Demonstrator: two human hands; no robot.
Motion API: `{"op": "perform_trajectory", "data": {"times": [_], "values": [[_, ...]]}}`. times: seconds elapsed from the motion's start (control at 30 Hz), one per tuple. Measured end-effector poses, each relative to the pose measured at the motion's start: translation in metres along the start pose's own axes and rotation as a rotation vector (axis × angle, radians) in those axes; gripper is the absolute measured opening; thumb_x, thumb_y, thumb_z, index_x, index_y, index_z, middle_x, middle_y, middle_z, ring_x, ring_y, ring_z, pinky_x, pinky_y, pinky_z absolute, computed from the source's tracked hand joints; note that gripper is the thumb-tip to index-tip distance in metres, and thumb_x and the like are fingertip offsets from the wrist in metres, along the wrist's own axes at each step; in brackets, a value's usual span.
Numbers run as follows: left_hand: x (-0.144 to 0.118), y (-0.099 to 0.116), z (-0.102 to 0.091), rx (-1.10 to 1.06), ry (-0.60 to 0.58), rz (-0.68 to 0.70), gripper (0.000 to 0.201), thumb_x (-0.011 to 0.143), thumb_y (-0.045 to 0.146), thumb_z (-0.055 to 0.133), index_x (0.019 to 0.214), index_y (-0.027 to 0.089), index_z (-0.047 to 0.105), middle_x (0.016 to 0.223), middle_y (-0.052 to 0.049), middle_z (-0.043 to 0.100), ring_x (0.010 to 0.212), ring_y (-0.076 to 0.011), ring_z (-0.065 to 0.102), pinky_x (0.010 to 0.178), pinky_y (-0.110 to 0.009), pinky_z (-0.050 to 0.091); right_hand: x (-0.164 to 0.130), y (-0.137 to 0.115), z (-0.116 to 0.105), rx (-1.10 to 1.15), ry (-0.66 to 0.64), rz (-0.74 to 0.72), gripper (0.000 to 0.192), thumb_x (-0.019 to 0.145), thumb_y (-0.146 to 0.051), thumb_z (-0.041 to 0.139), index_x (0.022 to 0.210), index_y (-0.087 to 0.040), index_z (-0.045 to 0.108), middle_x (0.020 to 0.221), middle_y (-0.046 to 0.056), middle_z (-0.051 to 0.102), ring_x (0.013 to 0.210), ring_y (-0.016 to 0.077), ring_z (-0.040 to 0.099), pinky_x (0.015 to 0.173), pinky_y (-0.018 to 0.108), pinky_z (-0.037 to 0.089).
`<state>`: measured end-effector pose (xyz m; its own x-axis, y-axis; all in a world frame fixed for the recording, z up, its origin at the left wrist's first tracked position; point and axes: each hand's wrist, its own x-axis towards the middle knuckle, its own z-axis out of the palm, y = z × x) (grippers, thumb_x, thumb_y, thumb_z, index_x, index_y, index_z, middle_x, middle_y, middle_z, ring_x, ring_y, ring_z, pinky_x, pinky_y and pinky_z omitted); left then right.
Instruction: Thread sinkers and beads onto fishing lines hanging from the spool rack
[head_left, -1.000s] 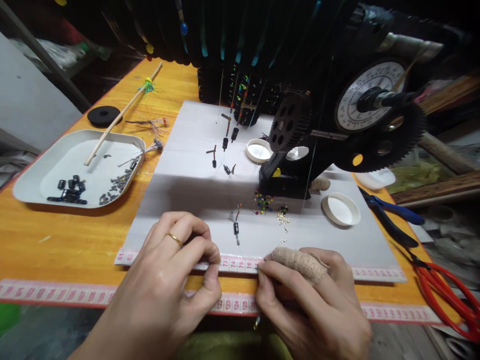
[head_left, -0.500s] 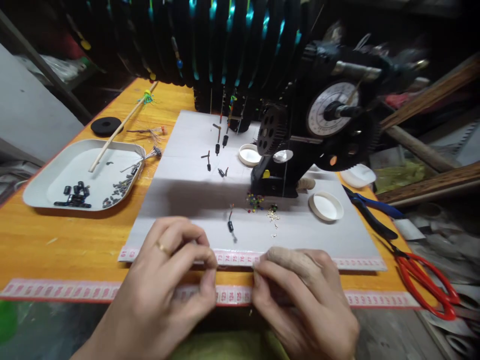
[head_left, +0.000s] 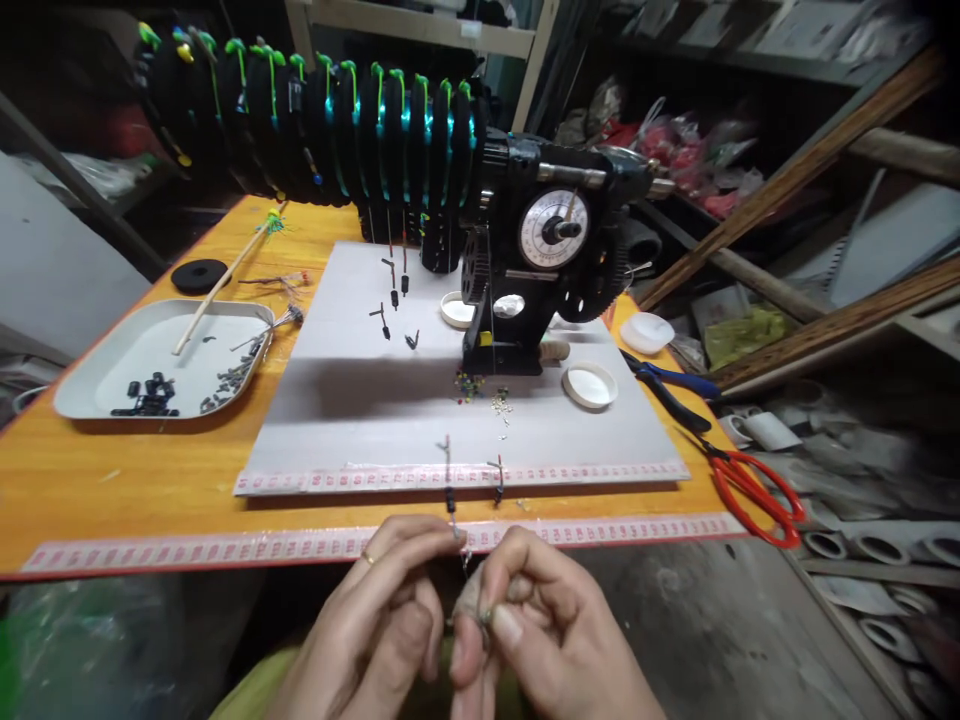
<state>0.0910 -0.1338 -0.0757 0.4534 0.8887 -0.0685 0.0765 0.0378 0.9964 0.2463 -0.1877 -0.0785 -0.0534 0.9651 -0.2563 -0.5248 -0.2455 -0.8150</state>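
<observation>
Below the table's front edge my two hands are close together. My right hand (head_left: pixel 536 615) is closed in a pinch on a thin strand, with a tiny greenish bit at the fingertips. The fingers of my left hand (head_left: pixel 390 610) are curled, their tips touching the strand just above; what lies inside them is hidden. From there the strand leads up to a small black cylinder (head_left: pixel 450 497) with a reddish-brown upper piece, lying across the board's measuring tape (head_left: pixel 375 478). Beside it lies a second small rig with a black body (head_left: pixel 499 492), near the board's front edge.
A black geared machine with a dial (head_left: pixel 555 229) and a ribbed roller (head_left: pixel 405 125) stands on the grey board (head_left: pixel 337 350). Loose beads (head_left: pixel 470 386) lie before it. A white tray (head_left: pixel 82 385) holds black cylinders. Pliers (head_left: pixel 675 400) and red-handled scissors (head_left: pixel 757 490) lie right.
The view has tilted up. My hands have drawn back from the board's edge toward my body and come together. Two small rigs now lie across the front edge; one lay farther in before.
</observation>
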Motion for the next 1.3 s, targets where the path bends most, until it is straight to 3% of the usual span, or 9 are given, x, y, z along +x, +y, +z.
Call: {"op": "perform_trajectory", "data": {"times": [0.1, 0.2, 0.3, 0.47, 0.77, 0.87, 1.0, 1.17, 1.3], "values": [[0.013, 0.013, 0.002, -0.172, -0.128, -0.088, 0.02, 0.088, 0.045, 0.066, 0.093, 0.031, 0.08, 0.108, -0.008, 0.074, 0.093, -0.0234, 0.069, 0.079, -0.03, 0.057, -0.004, 0.007, 0.002, -0.03, 0.016, 0.017, 0.043, 0.084, -0.055, 0.074, 0.08, -0.02, 0.049, 0.063, 0.0, 0.067, 0.053, 0.009, 0.064, 0.056, 0.021, 0.05], [0.021, 0.024, 0.008, -0.486, -0.25, -0.311, 0.021, 0.084, 0.042, 0.073, 0.074, 0.023, 0.074, 0.067, -0.003, 0.072, 0.061, -0.0157, 0.066, 0.06, -0.025, 0.054, -0.005, 0.019, 0.001, -0.007, 0.103, -0.019, 0.05, 0.078, -0.061, 0.076, 0.074, -0.021, 0.047, 0.053, -0.002, 0.063, 0.039, 0.0074, 0.056, 0.045, 0.018, 0.044], [0.022, 0.03, 0.01, -0.675, -0.338, -0.385, 0.027, 0.086, 0.045, 0.072, 0.084, 0.018, 0.075, 0.065, -0.005, 0.073, 0.052, -0.0107, 0.059, 0.052, -0.02, 0.046, -0.005, 0.027, -0.002, 0.04, 0.115, -0.066, 0.053, 0.074, -0.064, 0.077, 0.076, -0.02, 0.048, 0.056, 0.002, 0.068, 0.038, 0.0098, 0.059, 0.037, 0.016, 0.041], [0.017, 0.028, 0.01, -0.68, -0.291, -0.343, 0.022, 0.084, 0.039, 0.075, 0.088, 0.018, 0.078, 0.068, -0.006, 0.074, 0.058, -0.012, 0.062, 0.057, -0.022, 0.044, -0.006, 0.031, -0.01, -0.007, 0.126, -0.11, 0.047, 0.08, -0.058, 0.075, 0.075, -0.019, 0.049, 0.062, 0.004, 0.07, 0.051, 0.0129, 0.067, 0.045, 0.019, 0.048], [0.023, 0.025, 0.025, -0.66, -0.043, -0.25, 0.024, 0.083, 0.04, 0.075, 0.071, 0.02, 0.07, 0.046, 0.008, 0.035, 0.047, -0.0061, 0.025, 0.047, -0.017, 0.022, -0.014, -0.003, 0.008, -0.069, 0.046, 0.095, 0.053, 0.075, -0.063, 0.077, 0.074, -0.017, 0.049, 0.059, -0.002, 0.061, 0.045, 0.0034, 0.053, 0.049, 0.016, 0.044], [0.016, 0.024, 0.022, -0.67, -0.054, -0.32, 0.023, 0.082, 0.045, 0.076, 0.084, 0.022, 0.077, 0.055, 0.005, 0.054, 0.045, -0.0034, 0.029, 0.049, -0.015, 0.03, -0.017, -0.01, 0.009, -0.053, 0.031, 0.131, 0.055, 0.074, -0.065, 0.076, 0.076, -0.018, 0.049, 0.061, -0.003, 0.06, 0.046, 0.0034, 0.053, 0.051, 0.016, 0.045], [0.002, 0.016, 0.022, -0.562, -0.054, -0.275, 0.035, 0.074, 0.054, 0.079, 0.089, 0.022, 0.082, 0.11, -0.01, 0.068, 0.068, -0.0125, 0.059, 0.067, -0.027, 0.052, -0.018, -0.006, 0.005, -0.048, 0.037, 0.067, 0.051, 0.078, -0.063, 0.075, 0.076, -0.019, 0.049, 0.062, -0.003, 0.059, 0.046, 0.0038, 0.053, 0.054, 0.018, 0.049], [0.001, 0.011, 0.029, -0.597, 0.044, -0.282, 0.022, 0.075, 0.04, 0.083, 0.068, 0.022, 0.073, 0.067, 0.001, 0.064, 0.049, -0.0063, 0.049, 0.048, -0.018, 0.043, -0.018, -0.004, -0.004, -0.153, 0.009, 0.121, 0.038, 0.084, -0.051, 0.074, 0.086, -0.016, 0.06, 0.07, -0.001, 0.062, 0.05, 0.0062, 0.06, 0.054, 0.018, 0.051], [0.008, 0.014, 0.037, -0.716, 0.114, -0.301, 0.023, 0.08, 0.038, 0.08, 0.077, 0.021, 0.064, 0.054, 0.007, 0.052, 0.048, -0.0039, 0.035, 0.048, -0.013, 0.032, -0.015, -0.006, -0.008, -0.587, -0.03, -0.297, 0.015, 0.089, -0.023, 0.062, 0.076, -0.017, 0.065, 0.068, -0.001, 0.058, 0.057, 0.0092, 0.058, 0.057, 0.02, 0.05]]}}
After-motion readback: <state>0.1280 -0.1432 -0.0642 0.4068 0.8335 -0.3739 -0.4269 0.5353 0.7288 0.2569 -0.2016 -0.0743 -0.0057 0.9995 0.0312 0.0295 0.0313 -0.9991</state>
